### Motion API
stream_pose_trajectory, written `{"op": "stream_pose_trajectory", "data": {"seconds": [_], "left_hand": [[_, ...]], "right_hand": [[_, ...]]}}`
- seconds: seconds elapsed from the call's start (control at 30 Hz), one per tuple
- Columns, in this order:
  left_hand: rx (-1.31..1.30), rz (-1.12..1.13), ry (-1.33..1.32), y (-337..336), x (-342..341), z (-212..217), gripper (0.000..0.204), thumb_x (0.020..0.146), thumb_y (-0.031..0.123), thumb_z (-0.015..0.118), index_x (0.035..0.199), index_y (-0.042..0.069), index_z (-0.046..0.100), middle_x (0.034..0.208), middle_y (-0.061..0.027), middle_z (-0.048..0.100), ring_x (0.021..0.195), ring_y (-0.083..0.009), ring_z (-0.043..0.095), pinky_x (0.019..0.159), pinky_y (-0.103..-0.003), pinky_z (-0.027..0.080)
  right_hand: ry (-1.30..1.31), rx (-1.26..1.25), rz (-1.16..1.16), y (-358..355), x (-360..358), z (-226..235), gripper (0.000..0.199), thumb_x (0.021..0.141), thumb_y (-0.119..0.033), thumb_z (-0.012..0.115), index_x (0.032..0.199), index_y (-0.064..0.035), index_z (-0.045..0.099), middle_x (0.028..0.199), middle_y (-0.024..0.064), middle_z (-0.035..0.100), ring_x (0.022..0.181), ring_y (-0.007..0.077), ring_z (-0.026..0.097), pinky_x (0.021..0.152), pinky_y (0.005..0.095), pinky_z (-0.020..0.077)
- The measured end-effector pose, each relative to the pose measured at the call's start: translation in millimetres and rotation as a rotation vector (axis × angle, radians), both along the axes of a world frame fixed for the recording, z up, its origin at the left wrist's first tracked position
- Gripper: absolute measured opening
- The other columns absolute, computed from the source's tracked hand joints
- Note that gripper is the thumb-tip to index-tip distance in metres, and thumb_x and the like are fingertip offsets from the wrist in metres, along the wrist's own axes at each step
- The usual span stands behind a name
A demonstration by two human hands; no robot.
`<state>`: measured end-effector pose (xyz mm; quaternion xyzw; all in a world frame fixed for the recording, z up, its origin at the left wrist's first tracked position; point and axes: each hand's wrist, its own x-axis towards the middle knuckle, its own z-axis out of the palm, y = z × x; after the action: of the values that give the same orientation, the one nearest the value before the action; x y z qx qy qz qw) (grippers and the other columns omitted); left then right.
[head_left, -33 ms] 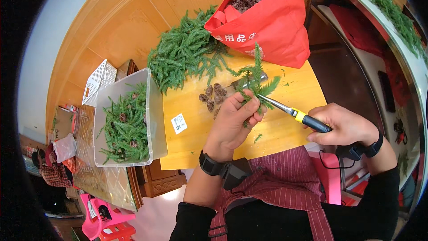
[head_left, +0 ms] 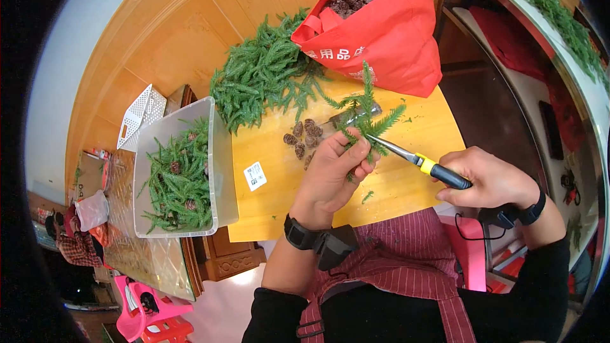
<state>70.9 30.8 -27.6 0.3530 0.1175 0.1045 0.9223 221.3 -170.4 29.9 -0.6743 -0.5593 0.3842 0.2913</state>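
Observation:
Between the thumb and fingers of my left hand is an artificial pine sprig, its green tips spreading upward and to the right. My right hand is closed around the black and yellow handles of long-nose pliers. Their metal jaws reach the base of the sprig beside my left fingertips; whether they grip a stem is hidden by needles. Several small brown pine cones lie on the yellow table, left of the sprig. Behind it lies a clear-wrapped dark bundle.
A pile of green sprigs covers the table's far left. Behind stands a red bag full of pine cones. On the left, a clear plastic bin holds greenery with cones. A white label card lies near the left edge.
The sprig's right-hand tip has shifted slightly up and to the right. Both hands and the pliers stay nearly where they were.

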Motion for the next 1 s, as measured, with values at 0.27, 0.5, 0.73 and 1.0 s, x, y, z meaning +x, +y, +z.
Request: {"op": "stream_pose_trajectory", "data": {"seconds": [0.27,0.5,0.73,1.0], "left_hand": [[0.003,-0.004,0.017,0,1,3,0.011,0.085,0.009,0.057,0.094,0.007,0.050,0.077,-0.0082,0.059,0.059,-0.0077,0.054,0.049,-0.015,0.041],[0.070,0.016,0.045,0,0,4,0.011,0.085,0.009,0.057,0.093,0.007,0.050,0.075,-0.0047,0.058,0.060,-0.0082,0.055,0.052,-0.017,0.043],[0.114,0.084,0.027,-7,3,9,0.008,0.086,0.011,0.056,0.088,0.004,0.053,0.069,-0.0012,0.054,0.055,-0.0049,0.048,0.046,-0.013,0.037],[0.031,0.045,0.070,-7,2,11,0.010,0.085,0.011,0.056,0.092,0.004,0.052,0.071,-0.0027,0.053,0.055,-0.0046,0.047,0.048,-0.011,0.039]], "right_hand": [[0.586,-0.205,0.052,1,6,-2,0.021,0.081,-0.021,0.062,0.084,-0.0016,0.057,0.073,0.0019,0.057,0.068,0.0087,0.051,0.062,0.0251,0.0417],[0.410,-0.209,0.037,3,6,-5,0.019,0.082,-0.019,0.061,0.084,-0.0010,0.057,0.072,0.0012,0.057,0.069,0.0064,0.050,0.063,0.0239,0.0413],[0.297,-0.117,0.057,1,9,-11,0.020,0.080,-0.020,0.064,0.079,-0.0026,0.055,0.063,-0.0011,0.048,0.060,0.0069,0.043,0.055,0.0251,0.0373],[0.216,-0.155,0.006,3,7,-5,0.020,0.076,-0.013,0.063,0.068,-0.0019,0.049,0.064,0.0036,0.049,0.073,0.0153,0.051,0.068,0.0276,0.0421]]}}
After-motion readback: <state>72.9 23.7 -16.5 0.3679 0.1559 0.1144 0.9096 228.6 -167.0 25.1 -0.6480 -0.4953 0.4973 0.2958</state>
